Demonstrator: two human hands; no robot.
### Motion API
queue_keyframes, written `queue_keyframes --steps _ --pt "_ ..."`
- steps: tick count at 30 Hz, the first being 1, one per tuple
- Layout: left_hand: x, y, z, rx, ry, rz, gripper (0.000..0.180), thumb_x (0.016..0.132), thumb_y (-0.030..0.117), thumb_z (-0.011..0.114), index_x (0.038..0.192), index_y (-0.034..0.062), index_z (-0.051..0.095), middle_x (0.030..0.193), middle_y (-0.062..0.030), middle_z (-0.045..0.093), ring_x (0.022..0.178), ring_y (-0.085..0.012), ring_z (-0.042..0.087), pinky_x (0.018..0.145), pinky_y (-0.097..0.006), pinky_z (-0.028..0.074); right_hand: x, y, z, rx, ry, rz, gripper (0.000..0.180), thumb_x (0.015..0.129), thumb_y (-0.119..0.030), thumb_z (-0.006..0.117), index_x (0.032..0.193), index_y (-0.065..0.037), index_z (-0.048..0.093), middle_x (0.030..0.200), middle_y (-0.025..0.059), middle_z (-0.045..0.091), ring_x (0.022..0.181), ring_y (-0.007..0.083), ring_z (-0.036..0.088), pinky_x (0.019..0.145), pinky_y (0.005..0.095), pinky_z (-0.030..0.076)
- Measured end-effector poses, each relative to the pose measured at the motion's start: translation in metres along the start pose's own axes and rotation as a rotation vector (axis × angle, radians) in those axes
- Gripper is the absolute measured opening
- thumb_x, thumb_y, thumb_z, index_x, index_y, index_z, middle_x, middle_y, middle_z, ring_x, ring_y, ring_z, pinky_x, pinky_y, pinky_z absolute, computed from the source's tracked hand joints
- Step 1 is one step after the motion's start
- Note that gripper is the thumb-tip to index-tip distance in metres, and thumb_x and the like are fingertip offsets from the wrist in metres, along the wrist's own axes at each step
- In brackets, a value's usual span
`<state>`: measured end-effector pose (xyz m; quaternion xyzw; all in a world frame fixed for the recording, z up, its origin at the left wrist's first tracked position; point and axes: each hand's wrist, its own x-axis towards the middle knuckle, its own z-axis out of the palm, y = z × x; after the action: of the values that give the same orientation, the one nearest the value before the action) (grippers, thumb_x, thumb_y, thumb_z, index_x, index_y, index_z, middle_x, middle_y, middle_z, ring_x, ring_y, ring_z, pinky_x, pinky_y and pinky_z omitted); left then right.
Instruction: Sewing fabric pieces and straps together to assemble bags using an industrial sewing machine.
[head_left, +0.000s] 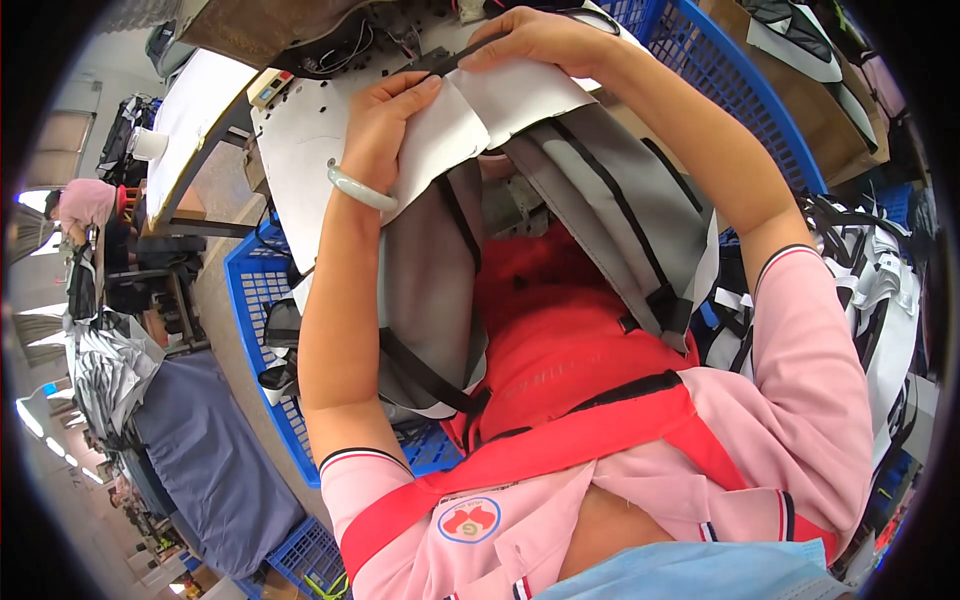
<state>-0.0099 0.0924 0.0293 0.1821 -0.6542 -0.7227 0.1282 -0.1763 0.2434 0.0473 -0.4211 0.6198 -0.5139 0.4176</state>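
our left hand (385,125) and right hand (535,40) each pinch the white edge of the grey bag (600,190), lying over our lap at the bench (300,150) edge.

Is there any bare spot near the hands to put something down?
Little. The white machine table shows a bare strip left of the left hand. Elsewhere the grey panels, the right hand and the blue crates crowd everything.
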Motion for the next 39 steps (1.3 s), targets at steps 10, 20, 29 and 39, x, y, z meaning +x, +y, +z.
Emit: queue_keyframes --steps 10,20,29,39 --pt "0.021 -0.008 -0.013 0.004 0.062 -0.034 0.028 0.084 0.015 0.071 0.103 -0.0054 0.066 0.086 -0.0084 0.068 0.07 -0.0139 0.064 0.064 -0.023 0.05 0.03 0.017 -0.008 0.008 0.008 -0.008 0.027 0.082 -0.014 0.072 0.102 0.004 0.07 0.095 0.0071 0.069 0.083 0.0133 0.062 0.075 0.027 0.05" --pt "0.031 -0.009 -0.015 0.027 0.095 -0.016 0.026 0.085 0.013 0.07 0.103 -0.0048 0.067 0.088 -0.0088 0.069 0.074 -0.0132 0.063 0.067 -0.023 0.05 0.038 0.019 -0.004 -0.025 0.084 -0.098 0.027 0.082 -0.006 0.071 0.107 0.002 0.069 0.101 0.0068 0.069 0.091 0.014 0.062 0.082 0.0279 0.049" --pt "0.062 -0.015 -0.038 -0.004 0.134 0.039 0.025 0.081 0.003 0.067 0.105 -0.0046 0.068 0.099 -0.0112 0.068 0.088 -0.0197 0.064 0.083 -0.028 0.05 0.067 0.02 -0.025 0.148 0.024 -0.031 0.024 0.082 -0.008 0.072 0.103 0.003 0.07 0.097 0.0086 0.07 0.086 0.016 0.064 0.078 0.0289 0.05" --pt "-0.013 -0.014 -0.069 0.454 0.169 0.177 0.027 0.091 0.021 0.065 0.107 -0.001 0.066 0.091 -0.0009 0.066 0.079 -0.007 0.058 0.071 -0.02 0.046 -0.048 0.016 -0.009 -0.362 0.141 0.073 0.029 0.084 -0.026 0.061 0.106 -0.008 0.068 0.08 0.0054 0.065 0.065 0.0108 0.058 0.056 0.0274 0.045"
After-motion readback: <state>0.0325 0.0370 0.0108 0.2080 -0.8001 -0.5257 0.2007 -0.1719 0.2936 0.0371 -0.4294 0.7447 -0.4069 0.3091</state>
